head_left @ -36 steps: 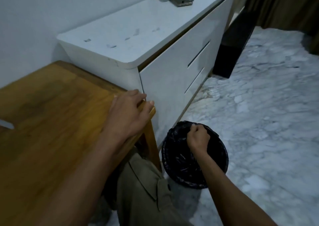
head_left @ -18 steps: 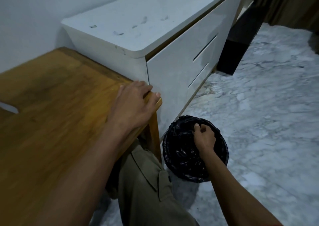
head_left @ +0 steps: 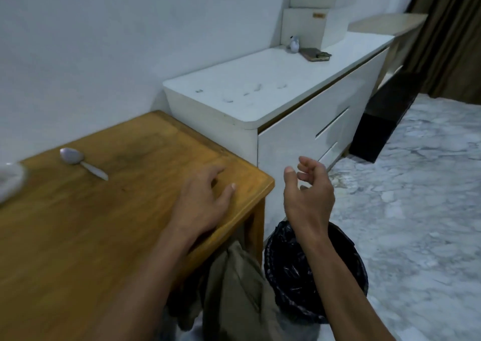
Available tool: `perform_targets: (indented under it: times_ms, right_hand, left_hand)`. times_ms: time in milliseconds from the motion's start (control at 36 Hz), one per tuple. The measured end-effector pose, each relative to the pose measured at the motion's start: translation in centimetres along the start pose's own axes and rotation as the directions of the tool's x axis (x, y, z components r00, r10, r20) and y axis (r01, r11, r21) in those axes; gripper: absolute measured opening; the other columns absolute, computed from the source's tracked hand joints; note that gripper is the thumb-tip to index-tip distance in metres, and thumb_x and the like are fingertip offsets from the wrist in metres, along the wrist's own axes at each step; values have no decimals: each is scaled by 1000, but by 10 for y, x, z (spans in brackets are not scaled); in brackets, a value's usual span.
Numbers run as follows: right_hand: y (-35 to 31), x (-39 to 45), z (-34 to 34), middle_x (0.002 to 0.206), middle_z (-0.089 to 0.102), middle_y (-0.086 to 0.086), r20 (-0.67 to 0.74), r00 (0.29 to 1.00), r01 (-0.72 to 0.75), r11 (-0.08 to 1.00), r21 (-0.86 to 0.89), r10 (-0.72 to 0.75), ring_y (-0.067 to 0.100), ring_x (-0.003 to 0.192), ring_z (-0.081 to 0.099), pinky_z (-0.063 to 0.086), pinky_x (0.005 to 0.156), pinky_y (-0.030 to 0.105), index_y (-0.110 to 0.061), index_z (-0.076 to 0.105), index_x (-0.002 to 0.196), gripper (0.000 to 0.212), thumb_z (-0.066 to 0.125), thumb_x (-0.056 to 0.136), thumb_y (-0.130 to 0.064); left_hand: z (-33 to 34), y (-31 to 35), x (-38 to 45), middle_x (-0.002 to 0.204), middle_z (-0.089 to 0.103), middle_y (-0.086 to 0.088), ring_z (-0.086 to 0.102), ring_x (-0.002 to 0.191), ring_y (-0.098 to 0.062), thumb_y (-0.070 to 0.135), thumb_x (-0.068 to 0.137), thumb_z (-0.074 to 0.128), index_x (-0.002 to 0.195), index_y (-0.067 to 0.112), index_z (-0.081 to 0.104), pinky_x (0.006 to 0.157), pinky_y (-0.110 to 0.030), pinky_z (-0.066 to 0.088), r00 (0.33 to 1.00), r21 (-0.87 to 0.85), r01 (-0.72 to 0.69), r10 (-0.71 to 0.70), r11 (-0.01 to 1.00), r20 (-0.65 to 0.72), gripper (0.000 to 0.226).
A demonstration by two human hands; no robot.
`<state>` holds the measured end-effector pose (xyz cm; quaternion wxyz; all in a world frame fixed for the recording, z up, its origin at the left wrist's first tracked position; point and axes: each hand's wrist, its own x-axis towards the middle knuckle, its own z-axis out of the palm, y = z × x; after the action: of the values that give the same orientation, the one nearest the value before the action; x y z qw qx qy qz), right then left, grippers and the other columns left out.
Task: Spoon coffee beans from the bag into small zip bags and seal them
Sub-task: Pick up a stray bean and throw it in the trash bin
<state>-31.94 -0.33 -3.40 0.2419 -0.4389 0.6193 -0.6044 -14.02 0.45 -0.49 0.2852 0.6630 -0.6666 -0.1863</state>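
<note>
A white object [head_left: 9, 182] at the surface's [head_left: 78, 223] left edge is cut off and blurred. The left hand [head_left: 201, 202] rests flat near the right corner, fingers spread; the right hand [head_left: 308, 197] hangs loosely curled and empty above the black-lined bin [head_left: 286, 275]. The spoon [head_left: 80, 162] lies near the far edge.

The left hand [head_left: 201, 205] lay flat, fingers spread, on the wooden worktop [head_left: 78, 223] near its right corner. The right hand [head_left: 308, 192] hung empty and loosely curled above a bin [head_left: 291, 270] lined with black plastic on the marble floor [head_left: 416, 197]. A spoon [head_left: 80, 162] lay farther back on the worktop, beside a blurred white object [head_left: 9, 182], possibly a bowl.
</note>
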Motion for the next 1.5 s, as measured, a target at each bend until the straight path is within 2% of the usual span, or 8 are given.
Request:
perform_targets:
  times_ms: [167,361,528,722,889,1083,1389,1500]
  right_hand:
    - [-62,-44,46,94,65,-16,301,941,125,986,114,-154,-5,87,60,49,69,9,-34,61,109,19,67,92,-25]
    - [-100,-110,133,100,60,-16,718,667,192,977,89,-197,-2,91,58,52,74,15,-34,58,111,24,68,92,-23]
    - [-117,-149,225,113,61,-8,829,489,361,928,90,-271,9,99,60,53,91,27,-27,58,124,43,74,85,-24]
    - [-134,-167,313,145,43,0,893,317,485,864,135,-318,20,133,42,38,92,24,-27,36,145,77,75,80,-11]
    - [-137,-170,369,164,13,0,945,198,465,874,142,-259,24,147,23,40,109,37,-36,5,158,123,86,70,-7]
    - [-135,-162,386,137,49,3,910,273,462,872,162,-313,18,121,47,36,89,22,-23,43,142,79,86,75,-26]
    - [-141,-115,306,99,62,-7,845,444,368,921,130,-297,2,80,53,37,55,9,-22,61,97,35,82,77,-40]
    - [-139,-95,265,107,63,-5,812,519,341,936,89,-267,13,94,59,42,71,23,-24,61,104,33,78,81,-39]
  left_hand:
    - [-49,-38,-38,135,60,7,57,119,-13,42,90,67,135,28,59,104,-37,48,988,34,96,-91,995,-126,48]
    - [-119,-100,-85,128,57,18,56,120,-12,39,91,67,131,33,60,102,-31,45,913,8,282,-266,959,-310,41]
    - [-180,-160,-114,126,64,6,56,96,-9,36,88,72,131,22,62,86,-26,46,774,-21,403,-353,915,-525,47]
    - [-233,-245,-107,148,40,-15,44,131,-36,21,80,79,148,16,33,104,-48,43,558,-138,577,-511,805,-654,82]
    - [-259,-273,-82,154,40,-15,45,135,-35,6,74,85,158,15,10,105,-44,41,680,-142,501,-490,854,-545,113]
    - [-264,-290,-75,129,61,-9,59,111,-24,26,81,81,134,21,53,83,-26,47,703,-143,444,-443,884,-557,60]
    - [-247,-222,-70,92,65,3,61,79,-5,32,81,80,106,20,66,61,-25,51,720,-202,319,-375,926,-584,31]
    - [-227,-186,-60,95,66,1,59,77,-3,28,84,78,107,19,65,54,-13,41,752,-226,257,-341,940,-565,28]
